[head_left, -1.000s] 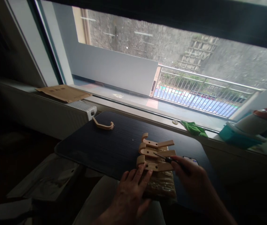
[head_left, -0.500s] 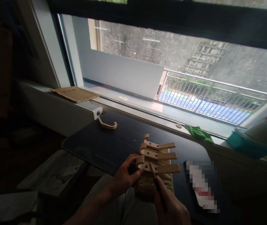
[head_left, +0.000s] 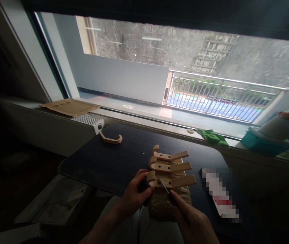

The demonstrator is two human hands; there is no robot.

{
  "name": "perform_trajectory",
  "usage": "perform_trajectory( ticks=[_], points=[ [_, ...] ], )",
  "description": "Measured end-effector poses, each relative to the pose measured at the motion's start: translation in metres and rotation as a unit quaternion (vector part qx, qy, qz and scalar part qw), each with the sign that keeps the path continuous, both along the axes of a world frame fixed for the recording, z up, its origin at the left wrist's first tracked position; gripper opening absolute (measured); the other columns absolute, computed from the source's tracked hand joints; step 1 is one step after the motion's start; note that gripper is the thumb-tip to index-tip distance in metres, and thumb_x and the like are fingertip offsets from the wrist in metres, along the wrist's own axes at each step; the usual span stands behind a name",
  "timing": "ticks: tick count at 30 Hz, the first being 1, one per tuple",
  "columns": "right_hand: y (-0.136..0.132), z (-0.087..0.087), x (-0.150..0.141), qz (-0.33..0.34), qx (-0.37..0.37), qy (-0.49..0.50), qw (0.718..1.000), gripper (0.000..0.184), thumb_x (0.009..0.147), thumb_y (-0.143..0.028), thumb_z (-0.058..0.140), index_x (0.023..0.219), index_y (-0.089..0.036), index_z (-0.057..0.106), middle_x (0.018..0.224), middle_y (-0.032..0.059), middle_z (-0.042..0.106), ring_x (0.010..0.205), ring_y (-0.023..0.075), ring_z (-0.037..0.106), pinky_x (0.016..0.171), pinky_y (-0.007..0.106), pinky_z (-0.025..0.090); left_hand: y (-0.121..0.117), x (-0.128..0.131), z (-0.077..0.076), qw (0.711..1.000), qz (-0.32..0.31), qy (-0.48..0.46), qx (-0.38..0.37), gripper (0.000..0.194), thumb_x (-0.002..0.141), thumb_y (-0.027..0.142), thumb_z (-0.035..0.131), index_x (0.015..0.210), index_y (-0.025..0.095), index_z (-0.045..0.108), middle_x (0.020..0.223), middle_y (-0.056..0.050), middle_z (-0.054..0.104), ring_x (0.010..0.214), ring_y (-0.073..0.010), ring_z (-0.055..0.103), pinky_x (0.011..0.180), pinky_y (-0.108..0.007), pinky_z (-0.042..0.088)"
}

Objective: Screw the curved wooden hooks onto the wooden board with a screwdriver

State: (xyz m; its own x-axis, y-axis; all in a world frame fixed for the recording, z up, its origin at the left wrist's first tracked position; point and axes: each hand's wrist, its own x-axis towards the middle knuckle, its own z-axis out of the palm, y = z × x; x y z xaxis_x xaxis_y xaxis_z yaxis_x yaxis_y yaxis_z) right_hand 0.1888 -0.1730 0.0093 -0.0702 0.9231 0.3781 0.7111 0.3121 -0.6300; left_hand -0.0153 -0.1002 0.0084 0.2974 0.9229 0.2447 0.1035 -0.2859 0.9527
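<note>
My right hand (head_left: 194, 217) is closed around a slim screwdriver (head_left: 165, 188) with a thin metal shaft and dark handle. Its tip meets the left hole of the nearest pale wooden hook (head_left: 182, 181). At that hook's curled end, my left hand (head_left: 136, 195) grips with the thumb in front and the fingers partly hidden behind. Two similar hooks, a middle one (head_left: 180, 166) and a far one (head_left: 177, 156), lie parallel beyond it, each with two dark holes. All three rest across a block wrapped in shiny brown tape (head_left: 163, 203).
Another wooden hook (head_left: 111, 140) lies at the far left of the dark table (head_left: 88, 162). A blurred-out flat object (head_left: 219, 196) is on the right. On the sill are a green cloth (head_left: 212, 137) and a teal box (head_left: 263, 142); a brown envelope (head_left: 69, 106) lies by the radiator (head_left: 90, 122).
The screwdriver tip has moved left, from between the nearest hook's holes to its left hole. My left hand keeps its grip. The whole view has shifted slightly.
</note>
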Motion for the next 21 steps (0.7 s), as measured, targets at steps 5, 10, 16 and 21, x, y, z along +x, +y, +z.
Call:
perform_trajectory(
  ticks=[5,10,16,21],
  points=[
    [-0.002,0.001,0.003,0.01,0.0,0.003,1.0,0.04,0.087,-0.025,0.043,0.123,-0.025,0.058,0.11,0.0042,0.068,0.092,0.0188,0.067,0.074,0.025,0.054,-0.001,0.0,0.003,1.0,-0.004,-0.011,-0.01,0.025,0.077,0.021,0.06,0.103,0.018,0.059,0.11,-0.006,0.051,0.103,-0.0209,0.052,0.089,-0.027,0.042],
    [-0.003,0.005,0.011,0.027,-0.02,-0.006,0.999,0.039,0.087,-0.024,0.044,0.124,-0.024,0.057,0.115,0.0044,0.065,0.097,0.0194,0.065,0.079,0.025,0.053,0.001,0.0,0.008,0.999,-0.019,-0.021,-0.033,0.025,0.075,0.021,0.061,0.1,0.018,0.061,0.108,-0.006,0.052,0.102,-0.0215,0.052,0.089,-0.029,0.043],
    [-0.004,0.006,0.012,0.031,-0.024,0.03,0.999,0.038,0.088,-0.026,0.045,0.123,-0.023,0.058,0.114,0.004,0.066,0.098,0.0189,0.064,0.079,0.024,0.053,0.011,-0.003,0.016,0.994,-0.062,-0.036,-0.084,0.035,0.068,0.023,0.067,0.103,0.02,0.062,0.114,-0.005,0.048,0.102,-0.0224,0.054,0.087,-0.029,0.045],
    [-0.004,0.006,0.006,-0.001,-0.021,0.024,0.999,0.037,0.087,-0.027,0.044,0.121,-0.025,0.06,0.109,0.0023,0.068,0.093,0.0185,0.066,0.073,0.023,0.054,0.017,0.0,0.02,0.988,-0.075,-0.027,-0.135,0.028,0.065,0.023,0.07,0.093,0.018,0.067,0.109,-0.005,0.047,0.09,-0.0191,0.056,0.077,-0.027,0.048]
  ],
)
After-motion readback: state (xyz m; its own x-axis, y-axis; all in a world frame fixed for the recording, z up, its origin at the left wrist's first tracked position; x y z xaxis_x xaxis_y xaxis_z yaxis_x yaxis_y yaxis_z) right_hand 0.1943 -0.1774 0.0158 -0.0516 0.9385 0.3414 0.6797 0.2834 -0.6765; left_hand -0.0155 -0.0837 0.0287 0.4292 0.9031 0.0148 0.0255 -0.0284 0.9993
